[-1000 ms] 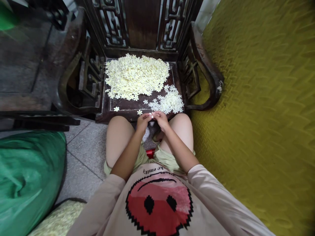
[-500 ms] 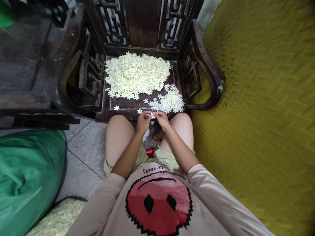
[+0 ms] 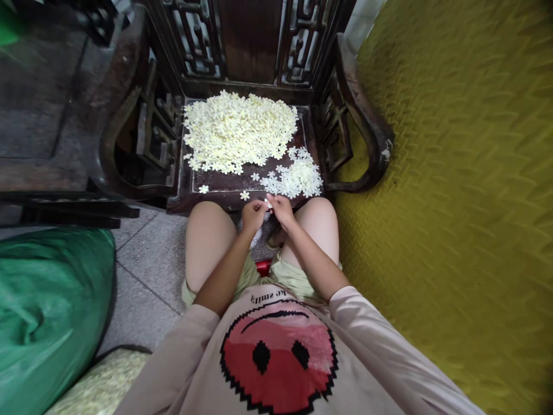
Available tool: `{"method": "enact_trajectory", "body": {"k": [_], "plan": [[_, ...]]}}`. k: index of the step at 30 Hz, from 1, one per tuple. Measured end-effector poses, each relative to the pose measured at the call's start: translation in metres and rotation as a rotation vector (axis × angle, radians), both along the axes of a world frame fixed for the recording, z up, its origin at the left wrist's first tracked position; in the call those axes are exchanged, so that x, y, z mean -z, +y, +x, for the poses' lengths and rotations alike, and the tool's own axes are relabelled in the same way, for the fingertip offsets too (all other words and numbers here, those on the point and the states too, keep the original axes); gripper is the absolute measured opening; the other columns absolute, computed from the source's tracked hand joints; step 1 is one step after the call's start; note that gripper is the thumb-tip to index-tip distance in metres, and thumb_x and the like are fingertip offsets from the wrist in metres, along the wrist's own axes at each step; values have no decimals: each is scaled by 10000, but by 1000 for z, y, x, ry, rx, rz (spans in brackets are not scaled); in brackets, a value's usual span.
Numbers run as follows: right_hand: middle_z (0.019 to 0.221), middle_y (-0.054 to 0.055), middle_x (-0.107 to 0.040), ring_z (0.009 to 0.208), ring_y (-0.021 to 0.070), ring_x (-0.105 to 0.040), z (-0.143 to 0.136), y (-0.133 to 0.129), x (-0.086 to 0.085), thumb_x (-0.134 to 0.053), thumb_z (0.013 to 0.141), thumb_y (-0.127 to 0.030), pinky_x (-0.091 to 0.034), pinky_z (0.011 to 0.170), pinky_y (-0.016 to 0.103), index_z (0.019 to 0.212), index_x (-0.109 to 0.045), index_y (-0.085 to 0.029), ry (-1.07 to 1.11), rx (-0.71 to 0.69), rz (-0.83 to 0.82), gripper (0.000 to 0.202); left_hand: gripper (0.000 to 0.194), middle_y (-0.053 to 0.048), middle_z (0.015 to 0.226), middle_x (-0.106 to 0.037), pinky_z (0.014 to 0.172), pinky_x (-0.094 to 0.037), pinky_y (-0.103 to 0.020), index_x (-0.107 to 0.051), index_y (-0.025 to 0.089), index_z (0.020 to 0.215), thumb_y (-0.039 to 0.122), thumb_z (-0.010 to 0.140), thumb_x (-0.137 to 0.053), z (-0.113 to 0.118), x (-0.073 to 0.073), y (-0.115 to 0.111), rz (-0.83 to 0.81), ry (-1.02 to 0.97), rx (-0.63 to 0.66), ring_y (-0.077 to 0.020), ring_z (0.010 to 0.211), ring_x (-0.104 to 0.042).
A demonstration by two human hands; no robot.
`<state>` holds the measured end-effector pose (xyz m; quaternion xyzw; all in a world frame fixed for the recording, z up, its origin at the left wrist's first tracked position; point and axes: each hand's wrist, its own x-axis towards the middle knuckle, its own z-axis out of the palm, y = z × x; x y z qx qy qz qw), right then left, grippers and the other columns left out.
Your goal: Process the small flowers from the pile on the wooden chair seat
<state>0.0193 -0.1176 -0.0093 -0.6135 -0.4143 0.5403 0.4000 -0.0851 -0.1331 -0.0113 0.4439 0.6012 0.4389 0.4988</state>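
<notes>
Between my fingertips, just in front of the chair seat's edge, is a small pale flower (image 3: 268, 203) with spread petals. My left hand (image 3: 254, 215) pinches at its left side, and my right hand (image 3: 281, 209) closes on it from the right. A big heap of cream-yellow flowers (image 3: 239, 132) covers the back of the dark wooden seat (image 3: 222, 183). Nearer my right hand lies a smaller pile of whiter flowers (image 3: 298, 176). Two single flowers rest close to the front edge, one (image 3: 245, 195) just beyond my left hand and another (image 3: 204, 189) farther left.
Curved wooden armrests (image 3: 371, 167) flank the seat, with a carved backrest (image 3: 248, 46) behind. A yellow textured sheet (image 3: 453, 202) fills the right side. At left are a green bag (image 3: 52, 300), a dark wooden table (image 3: 38, 104) and a sack of pale pieces (image 3: 103, 383).
My fingers have shifted slightly around the small flower, the right hand's fingers lifting a little. The piles look the same, and the view has moved very slightly.
</notes>
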Motion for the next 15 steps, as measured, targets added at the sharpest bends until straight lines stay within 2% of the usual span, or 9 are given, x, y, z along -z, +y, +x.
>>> {"method": "enact_trajectory", "body": {"k": [3, 6, 10, 15], "plan": [[492, -37, -492, 459, 73, -443, 1, 1, -2, -564, 699, -552, -336, 495, 213, 571, -506, -171, 102, -68, -108, 407, 206, 16, 526, -525, 556, -330, -240, -543, 166, 559, 284, 726, -522, -2, -7, -3, 75, 209, 8, -106, 528, -455], [610, -20, -585, 527, 72, -516, 2, 0, -5, -652, 669, -435, -356, 499, 188, 704, -590, -167, 241, -158, -234, 277, 263, 26, 502, -466, 545, -302, -239, -472, 173, 514, 261, 761, -469, -5, -10, -2, 92, 297, -38, -101, 523, -418], [695, -4, -633, 573, 68, -545, 4, 0, -9, -700, 629, -341, -377, 508, 172, 790, -626, -171, 328, -205, -292, 246, 317, 23, 511, -467, 554, -313, -239, -449, 179, 516, 308, 805, -426, -7, -8, 2, 83, 211, -64, -106, 539, -425], [653, -9, -608, 542, 68, -505, 3, 0, -11, -691, 606, -451, -363, 510, 188, 687, -580, -164, 284, -181, -152, 317, 382, 13, 524, -486, 556, -338, -240, -466, 183, 544, 439, 823, -420, -7, -2, 4, 33, 20, -62, -109, 532, -432]]}}
